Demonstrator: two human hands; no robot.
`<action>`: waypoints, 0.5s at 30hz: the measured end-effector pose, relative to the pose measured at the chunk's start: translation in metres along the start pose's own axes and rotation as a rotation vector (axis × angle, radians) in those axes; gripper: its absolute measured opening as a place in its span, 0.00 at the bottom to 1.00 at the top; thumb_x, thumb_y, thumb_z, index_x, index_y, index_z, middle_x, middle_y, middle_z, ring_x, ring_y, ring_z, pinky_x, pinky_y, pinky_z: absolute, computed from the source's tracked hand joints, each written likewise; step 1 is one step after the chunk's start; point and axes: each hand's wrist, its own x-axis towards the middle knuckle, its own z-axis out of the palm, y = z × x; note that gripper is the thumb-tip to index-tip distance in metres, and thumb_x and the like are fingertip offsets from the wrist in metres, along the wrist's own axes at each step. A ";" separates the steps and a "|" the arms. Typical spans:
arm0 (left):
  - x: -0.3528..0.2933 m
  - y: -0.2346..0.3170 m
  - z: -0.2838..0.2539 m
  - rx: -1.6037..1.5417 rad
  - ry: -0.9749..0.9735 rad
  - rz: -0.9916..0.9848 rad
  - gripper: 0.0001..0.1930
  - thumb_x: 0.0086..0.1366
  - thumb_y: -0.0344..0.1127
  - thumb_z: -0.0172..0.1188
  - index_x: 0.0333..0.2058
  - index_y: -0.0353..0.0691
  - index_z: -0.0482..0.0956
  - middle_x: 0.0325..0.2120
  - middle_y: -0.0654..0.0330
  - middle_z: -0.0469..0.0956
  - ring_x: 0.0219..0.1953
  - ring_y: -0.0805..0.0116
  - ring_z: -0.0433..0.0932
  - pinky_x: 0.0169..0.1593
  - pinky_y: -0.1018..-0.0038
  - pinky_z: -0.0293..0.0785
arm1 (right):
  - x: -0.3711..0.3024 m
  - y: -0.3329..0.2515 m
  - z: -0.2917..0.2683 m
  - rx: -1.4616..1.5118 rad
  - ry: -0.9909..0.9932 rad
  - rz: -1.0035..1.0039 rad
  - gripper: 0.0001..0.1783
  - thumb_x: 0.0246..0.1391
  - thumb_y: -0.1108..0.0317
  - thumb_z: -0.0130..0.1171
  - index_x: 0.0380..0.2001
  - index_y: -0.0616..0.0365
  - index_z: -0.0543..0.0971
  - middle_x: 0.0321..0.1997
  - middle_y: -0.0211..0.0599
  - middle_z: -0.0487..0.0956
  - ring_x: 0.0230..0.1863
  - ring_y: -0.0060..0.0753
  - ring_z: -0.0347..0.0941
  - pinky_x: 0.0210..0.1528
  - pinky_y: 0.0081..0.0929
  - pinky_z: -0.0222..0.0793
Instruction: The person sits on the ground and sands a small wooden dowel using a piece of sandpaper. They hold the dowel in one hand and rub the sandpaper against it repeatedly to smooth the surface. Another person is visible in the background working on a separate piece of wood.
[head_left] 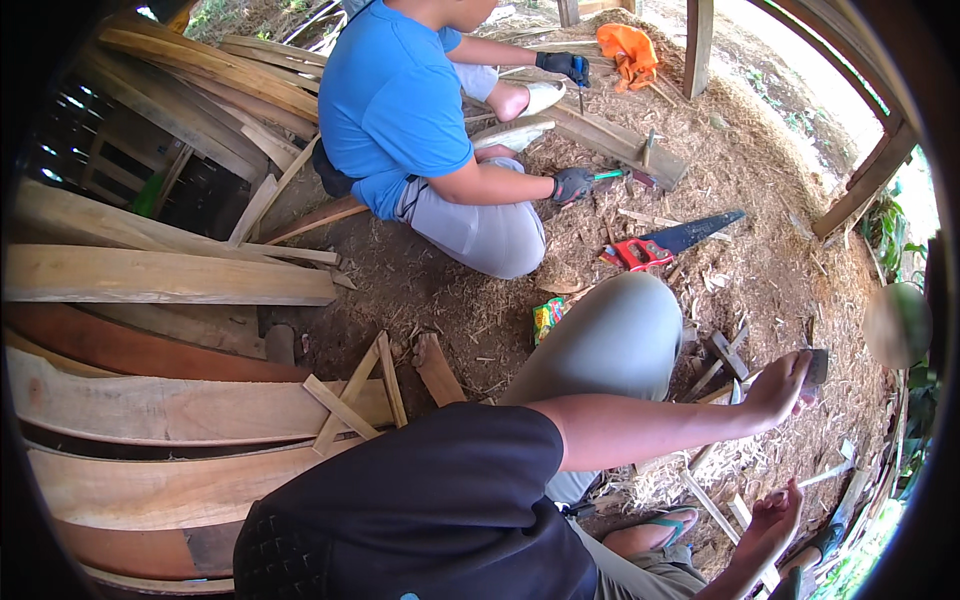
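My left hand (778,392) reaches out to the right, fingers closed round a dark, flat, block-ended tool (817,367); its exact kind does not show. A small metal blade (737,392) shows beside that wrist. Lower down, my right hand (768,526) has curled fingers, with a thin pale stick (826,473) running out from the fingertips to a wider tip. Wood strips (712,508) and shavings lie below both hands. Whatever is inside each palm is hidden.
A co-worker in a blue shirt (395,95) and dark gloves works on a plank (610,140) with a green-handled tool (608,175). A red-handled saw (675,240) lies on the shavings. Boards (170,275) are stacked at left. An orange cloth (630,55) lies far off.
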 end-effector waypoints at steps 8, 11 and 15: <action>0.014 -0.013 0.001 -0.152 -0.077 0.059 0.26 0.74 0.48 0.35 0.58 0.31 0.65 0.30 0.50 0.80 0.18 0.72 0.74 0.20 0.77 0.72 | -0.018 -0.014 0.024 -0.307 0.070 -0.124 0.12 0.53 0.62 0.60 0.40 0.49 0.76 0.30 0.22 0.70 0.30 0.14 0.62 0.31 0.16 0.59; 0.009 -0.009 -0.010 -0.053 -0.189 0.044 0.18 0.67 0.37 0.38 0.42 0.28 0.73 0.30 0.48 0.80 0.22 0.66 0.75 0.28 0.74 0.78 | -0.015 -0.015 0.035 -0.138 0.128 -0.050 0.17 0.59 0.61 0.56 0.48 0.56 0.77 0.39 0.30 0.78 0.33 0.17 0.68 0.35 0.19 0.67; 0.006 0.002 0.000 -0.185 -0.122 0.015 0.24 0.74 0.50 0.36 0.43 0.36 0.74 0.31 0.52 0.81 0.32 0.65 0.83 0.38 0.68 0.80 | 0.007 -0.008 0.014 0.054 -0.124 -0.010 0.30 0.61 0.53 0.33 0.52 0.61 0.77 0.45 0.41 0.81 0.33 0.26 0.71 0.39 0.27 0.68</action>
